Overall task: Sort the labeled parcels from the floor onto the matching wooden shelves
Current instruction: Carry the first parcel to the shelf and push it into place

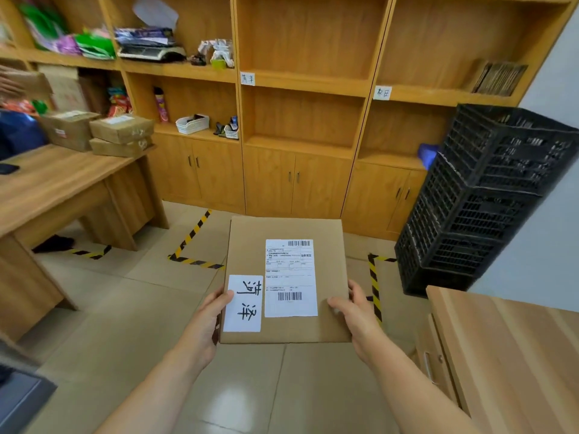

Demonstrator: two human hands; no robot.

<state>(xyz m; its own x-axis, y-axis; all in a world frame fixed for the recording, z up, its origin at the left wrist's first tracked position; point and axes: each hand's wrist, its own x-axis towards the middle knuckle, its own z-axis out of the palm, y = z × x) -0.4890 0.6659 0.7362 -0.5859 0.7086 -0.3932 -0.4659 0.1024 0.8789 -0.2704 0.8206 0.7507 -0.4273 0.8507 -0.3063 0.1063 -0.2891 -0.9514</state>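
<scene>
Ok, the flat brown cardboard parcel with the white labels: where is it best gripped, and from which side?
Grip the flat brown cardboard parcel by its two long side edges, near the end closest to you, as the left hand and right hand do: thumbs on top, fingers beneath. It is wide, thin and level, so opposed side grips probably steady it best.

Parcel (286, 280): plain brown cardboard with white labels (242, 303) bearing black print. Floor tape (191, 234): yellow-black diagonal stripes. Crates (479, 198): black lattice.

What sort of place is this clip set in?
Likely a small parcel sorting room or office storeroom: tagged wooden shelves, a labeled cardboard parcel held in both hands, and stacked black plastic crates beside floor hazard tape.
</scene>
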